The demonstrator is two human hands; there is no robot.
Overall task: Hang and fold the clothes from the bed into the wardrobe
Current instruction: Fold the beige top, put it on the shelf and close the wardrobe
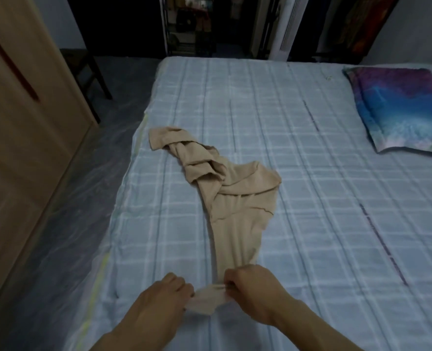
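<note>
**One beige piece on the bed, folding barely getting going**

The only clothing showing right now is a long, crumpled beige fabric garment point(235, 198). It's lying stretched out along the near-left part of the bed with the pale blue checked sheet point(311, 122). The far end is bunching up in twisted folds toward the bed's left edge, the middle is flopping over on itself, and the near end is running straight down to the person.

Both hands are working that near end. The left hand point(169, 292) is pinching the hem from the left with curled fingers, and the right hand point(250, 287) is pinching it from the right. They're sitting close together, with a small flap of cloth between them.

Progress-wise, I'm reckoning it's early for this piece. Nothing about it is looking folded, and my guess is the person is just finding the edge to straighten it out. No other loose clothes are showing, so this may be the last one, but part of the bed is out of shot, so I can't tell.

The light wooden wardrobe point(19, 122) is standing off to the left across a strip of floor, and its inside isn't showing. What's remaining, I'd say, is flattening, folding and carrying it over there. A blue-and-purple patterned pillow point(399, 105) is sitting far right.
</note>
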